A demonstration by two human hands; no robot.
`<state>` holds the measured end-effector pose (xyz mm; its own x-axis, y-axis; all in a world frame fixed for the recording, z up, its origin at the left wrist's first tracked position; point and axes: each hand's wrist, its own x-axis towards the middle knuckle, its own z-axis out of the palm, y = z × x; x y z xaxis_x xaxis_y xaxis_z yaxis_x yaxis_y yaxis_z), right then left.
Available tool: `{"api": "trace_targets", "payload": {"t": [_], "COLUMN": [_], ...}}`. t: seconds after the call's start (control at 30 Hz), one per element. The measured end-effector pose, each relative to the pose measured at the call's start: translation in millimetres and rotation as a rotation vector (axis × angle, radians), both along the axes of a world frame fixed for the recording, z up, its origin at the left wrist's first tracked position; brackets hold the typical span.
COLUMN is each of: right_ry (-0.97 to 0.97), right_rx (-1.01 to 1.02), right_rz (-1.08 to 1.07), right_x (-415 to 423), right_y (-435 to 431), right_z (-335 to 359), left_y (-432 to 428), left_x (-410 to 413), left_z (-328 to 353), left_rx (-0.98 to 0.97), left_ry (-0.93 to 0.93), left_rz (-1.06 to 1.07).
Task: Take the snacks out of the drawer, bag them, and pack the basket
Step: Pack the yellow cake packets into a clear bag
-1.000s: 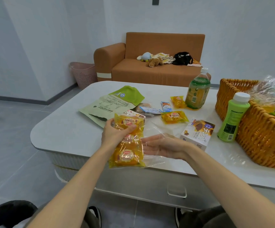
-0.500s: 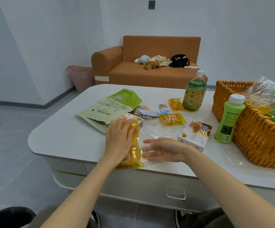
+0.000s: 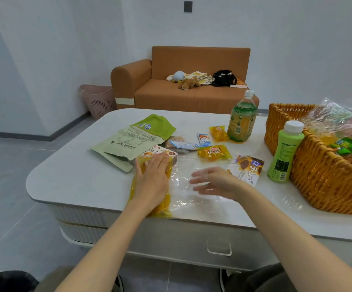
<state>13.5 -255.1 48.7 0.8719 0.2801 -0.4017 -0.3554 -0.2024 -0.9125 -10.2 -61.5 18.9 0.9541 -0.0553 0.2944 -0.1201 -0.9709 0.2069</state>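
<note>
Two hands are over the near edge of the white worktop (image 3: pixel 76 175) in the head view. My left hand (image 3: pixel 152 180) lies flat on a stack of yellow snack packets (image 3: pixel 163 208), its fingers (image 3: pixel 160 160) straight and close together, pressing down and gripping nothing. The packets sit at the left end of a clear plastic bag (image 3: pixel 183 192) spread on the worktop; I cannot tell whether they are fully inside it. My right hand (image 3: pixel 217 182) is over the bag's other end, fingers wide and straight, blurred, so I cannot tell whether it touches the plastic.

Just beyond the left fingertips lies a small printed snack box (image 3: pixel 156 150), partly on a pale green pouch (image 3: pixel 133 140). Further back lie two loose yellow packets (image 3: pixel 214 152), a blue-and-white sachet (image 3: pixel 203 140) and an upright green tea bottle (image 3: pixel 241 121). A chocolate snack box (image 3: pixel 247 168) sits beside the right hand. To the right, a light green bottle (image 3: pixel 284 152) stands against a wicker basket (image 3: pixel 328 186) holding bagged snacks. Below the worktop's edge is a drawer handle (image 3: pixel 219 248).
</note>
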Motion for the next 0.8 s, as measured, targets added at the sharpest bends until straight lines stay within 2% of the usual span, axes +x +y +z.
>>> {"api": "trace_targets", "payload": {"t": [0.07, 0.13, 0.2, 0.3, 0.43, 0.6, 0.73, 0.8], "right_ry": [-0.168, -0.453, -0.653, -0.711, -0.705, -0.656, -0.701, -0.771], "right_rx": [-0.178, -0.573, -0.797, -0.878, -1.026, -1.084, -0.992, -1.029], "right_rz": [-0.161, -0.254, -0.27, -0.241, -0.031, 0.174, 0.037, -0.023], "right_x": [7.2, 16.4, 24.9, 40.8, 67.0, 95.9, 103.5, 105.3], "right_y": [-13.6, -25.6, -29.9, -30.7, -38.6, -45.1, -35.9, -32.2], "right_z": [5.4, 6.6, 4.2, 1.7, -9.4, -26.5, -21.3, -14.7], "left_y": [-5.6, -8.9, -10.6, -11.1, -9.1, -17.3, -29.4, -36.6], "left_x": [3.1, 7.6, 12.6, 20.0, 29.4, 40.0, 55.2, 62.5], "left_z": [5.7, 6.2, 5.0, 6.9, 11.8, 16.2, 19.8, 23.1], "left_rx": [-0.078, -0.091, -0.047, 0.001, 0.101, 0.116, 0.107, 0.137], "left_ry": [0.015, 0.002, -0.01, -0.002, 0.031, 0.039, 0.075, 0.095], "left_rz": [-0.02, -0.025, -0.041, -0.091, -0.171, -0.249, -0.187, -0.151]}}
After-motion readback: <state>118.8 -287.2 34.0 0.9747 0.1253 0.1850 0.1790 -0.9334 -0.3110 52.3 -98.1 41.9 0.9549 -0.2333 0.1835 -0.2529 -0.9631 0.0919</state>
